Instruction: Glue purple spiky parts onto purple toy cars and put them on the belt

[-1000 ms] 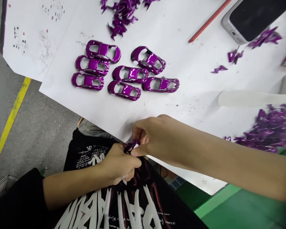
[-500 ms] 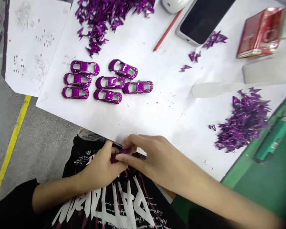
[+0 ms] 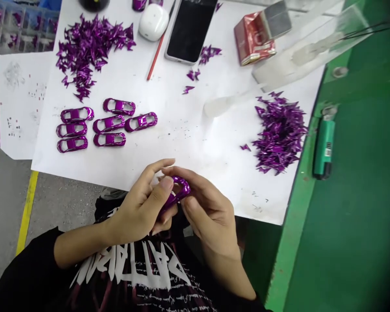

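Observation:
A shiny purple toy car body (image 3: 181, 189) is held up at the table's near edge. My left hand (image 3: 143, 206) grips it, the thumb pressed on its upper side. My right hand (image 3: 211, 208) closes round the far end, its fingers behind and the thumb below; whether a small piece is pinched there is hidden. Several matching car bodies (image 3: 109, 124) rest in short rows on the white sheet (image 3: 182, 147), beyond my left hand. To the right of my right hand is a heap of small pointed purple parts (image 3: 277, 134), with one loose part (image 3: 245, 147) beside it.
Another purple heap (image 3: 91, 47) lies at the back left. A phone (image 3: 190, 32), a white earbud case (image 3: 154, 22), a red stick (image 3: 155, 56), a red box (image 3: 251, 41) and a whitish bottle with a spout (image 3: 273, 71) stand behind. A green lighter (image 3: 324, 145) lies right.
The camera view has shifted. The car body has come up into plainer sight between both hands, and my right hand has turned, its fingers now round the body's end.

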The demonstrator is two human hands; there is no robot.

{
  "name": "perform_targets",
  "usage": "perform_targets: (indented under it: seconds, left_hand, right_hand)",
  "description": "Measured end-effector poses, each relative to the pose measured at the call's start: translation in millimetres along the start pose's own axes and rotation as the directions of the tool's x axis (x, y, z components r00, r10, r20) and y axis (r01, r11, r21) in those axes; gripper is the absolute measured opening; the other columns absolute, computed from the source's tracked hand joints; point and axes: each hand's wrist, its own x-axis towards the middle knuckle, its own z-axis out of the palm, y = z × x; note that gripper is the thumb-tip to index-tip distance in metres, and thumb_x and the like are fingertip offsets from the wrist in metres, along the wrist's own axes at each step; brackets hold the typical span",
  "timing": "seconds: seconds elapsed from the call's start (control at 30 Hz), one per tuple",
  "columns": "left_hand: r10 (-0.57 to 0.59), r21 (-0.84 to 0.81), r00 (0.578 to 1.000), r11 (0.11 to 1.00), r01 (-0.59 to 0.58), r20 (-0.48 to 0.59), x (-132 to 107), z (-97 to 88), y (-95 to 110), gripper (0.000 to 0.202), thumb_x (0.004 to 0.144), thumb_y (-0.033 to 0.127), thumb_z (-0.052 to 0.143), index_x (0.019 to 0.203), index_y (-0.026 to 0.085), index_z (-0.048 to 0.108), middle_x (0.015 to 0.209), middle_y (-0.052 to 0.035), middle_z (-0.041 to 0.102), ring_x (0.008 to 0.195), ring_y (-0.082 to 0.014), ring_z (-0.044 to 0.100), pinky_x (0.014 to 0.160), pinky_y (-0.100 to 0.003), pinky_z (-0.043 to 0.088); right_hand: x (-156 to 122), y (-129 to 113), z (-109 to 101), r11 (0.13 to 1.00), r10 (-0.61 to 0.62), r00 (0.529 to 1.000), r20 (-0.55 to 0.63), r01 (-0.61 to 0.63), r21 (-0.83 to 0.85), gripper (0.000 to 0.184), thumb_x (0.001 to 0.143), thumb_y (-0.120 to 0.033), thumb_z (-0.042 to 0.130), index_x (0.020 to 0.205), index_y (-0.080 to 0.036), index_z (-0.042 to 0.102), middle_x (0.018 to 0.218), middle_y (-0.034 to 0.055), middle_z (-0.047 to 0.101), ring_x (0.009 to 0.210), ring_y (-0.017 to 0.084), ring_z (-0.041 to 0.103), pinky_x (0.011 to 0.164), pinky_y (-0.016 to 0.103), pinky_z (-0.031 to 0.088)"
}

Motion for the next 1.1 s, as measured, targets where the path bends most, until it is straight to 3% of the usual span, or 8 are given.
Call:
perform_targets:
  seconds: [0.1,0.27,0.37,0.5,0.63,0.77,0.97,1.1]
  left_hand:
    - [0.064,-0.041,0.998,0.997,-0.063,0.028,6.1,7.1,-6.0,0.05,0.111,0.046,0.051,0.15,0.024,0.03,0.063,0.0086,0.043,0.044,-0.0045,0.034,0.043,-0.012,0.035]
    - [0.115,-0.046,0.993,0.992,-0.114,0.032,14.9,11.2,-15.4,0.045,0.112,0.043,0.049,0.149,0.024,0.032,0.062,0.0096,0.042,0.039,-0.0044,0.034,0.038,-0.011,0.034]
    - [0.107,-0.042,0.994,0.993,-0.106,0.031,24.2,13.4,-14.3,0.048,0.111,0.046,0.05,0.148,0.022,0.032,0.061,0.0092,0.046,0.037,-0.0063,0.041,0.037,-0.013,0.036]
    - [0.004,0.035,0.998,0.999,-0.006,0.064,42.1,12.8,2.3,0.053,0.11,0.052,0.05,0.146,0.017,0.034,0.073,-0.0007,0.064,0.049,-0.0135,0.06,0.044,-0.019,0.046]
    - [-0.044,0.265,0.999,0.963,0.048,-0.022,63.6,5.4,23.9,0.05,0.109,0.05,0.052,0.142,0.013,0.046,0.097,-0.011,0.068,0.063,-0.0118,0.063,0.056,-0.021,0.046]
    - [0.053,0.284,0.999,0.957,-0.053,0.008,89.9,-6.1,35.2,0.043,0.109,0.039,0.051,0.145,0.016,0.052,0.113,-0.0121,0.06,0.08,-0.0112,0.061,0.067,-0.021,0.052]
    - [0.135,0.196,0.986,0.969,-0.151,0.097,118.8,-20.5,30.4,0.049,0.087,0.036,0.083,0.123,0.017,0.055,0.106,-0.0056,0.054,0.087,-0.0181,0.068,0.077,-0.035,0.065]
    - [0.159,0.128,0.987,0.979,-0.161,0.024,117.4,-22.6,24.4,0.05,0.09,0.038,0.081,0.119,0.018,0.045,0.1,-0.0063,0.06,0.079,-0.0161,0.065,0.061,-0.027,0.06]
  right_hand:
    - [1.6,-4.1,-8.5,0.981,0.062,0.987,0.15,-0.088,0.17,0.042,0.104,-0.028,0.058,0.143,-0.043,0.061,0.141,0.0031,0.065,0.087,0.015,0.077,0.067,0.027,0.067]
    - [8.9,-8.3,-12.4,0.951,0.102,0.987,0.124,-0.133,0.278,0.031,0.101,-0.026,0.064,0.131,-0.033,0.07,0.128,0.0045,0.072,0.074,0.015,0.077,0.067,0.029,0.068]
    - [14.5,-17.0,-18.9,0.961,0.135,0.982,0.133,-0.163,0.225,0.032,0.101,-0.03,0.065,0.133,-0.027,0.068,0.097,0.0031,0.077,0.065,0.017,0.075,0.062,0.029,0.067]
    - [24.9,-44.0,-31.6,0.975,0.124,0.99,0.073,-0.107,-0.194,0.039,0.103,-0.033,0.062,0.14,-0.022,0.064,0.075,-0.0002,0.072,0.057,0.014,0.069,0.056,0.026,0.061]
    - [42.6,-71.5,-44.8,0.682,-0.154,0.976,-0.152,-0.006,-0.731,0.024,0.1,-0.039,0.064,0.109,-0.021,0.077,0.107,0.0077,0.077,0.091,0.02,0.074,0.072,0.031,0.06]
    - [81.3,-72.0,-67.5,0.481,-0.4,0.863,-0.308,-0.089,-0.872,0.025,0.096,-0.042,0.067,0.105,-0.019,0.074,0.105,0.0099,0.077,0.096,0.025,0.073,0.088,0.04,0.058]
    - [130.1,-46.6,-87.3,0.692,-0.318,0.919,-0.234,0.056,-0.719,0.045,0.093,-0.043,0.067,0.126,-0.012,0.066,0.109,0.0114,0.076,0.085,0.02,0.07,0.081,0.036,0.056]
    - [114.1,-60.4,-63.5,0.717,-0.499,0.746,-0.44,0.069,-0.694,0.044,0.103,-0.048,0.055,0.115,-0.011,0.075,0.07,0.0033,0.067,0.05,0.014,0.054,0.053,0.031,0.045]
